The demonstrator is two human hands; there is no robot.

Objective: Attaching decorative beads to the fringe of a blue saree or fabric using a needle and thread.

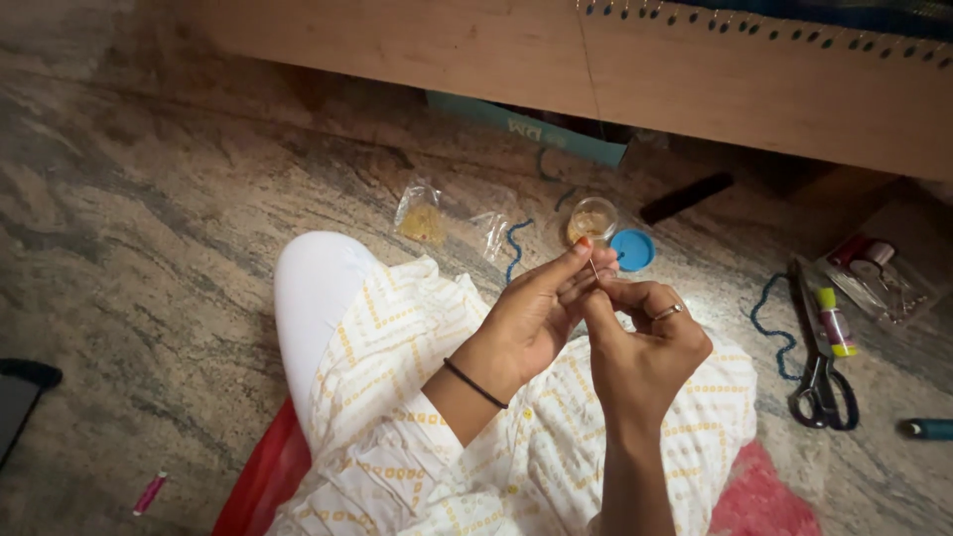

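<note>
While the person sits on the stone floor (149,228), both hands meet over the lap. Left hand (536,318) has thumb and forefinger pinched shut on a needle (594,269), which stands nearly upright between the two hands. Right hand (645,342) is curled, fingertips drawn together and touching the needle's lower end; a ring (668,313) sits on one finger. Whether a thread runs through the needle is too fine to tell. A black band (475,383) circles the left wrist.

Just beyond the hands: a small clear cup (593,217) with gold bits inside, its blue lid (632,249) lying beside it. Two small plastic bags (421,212) lie to the left of the cup, a blue cord (515,248) between them and the cup. On the right: scissors (820,367), a tube (835,322) touching them, another blue cord (774,328). A pink spool (149,493) lies well apart at lower left. A wooden frame (695,69) runs across the top.
</note>
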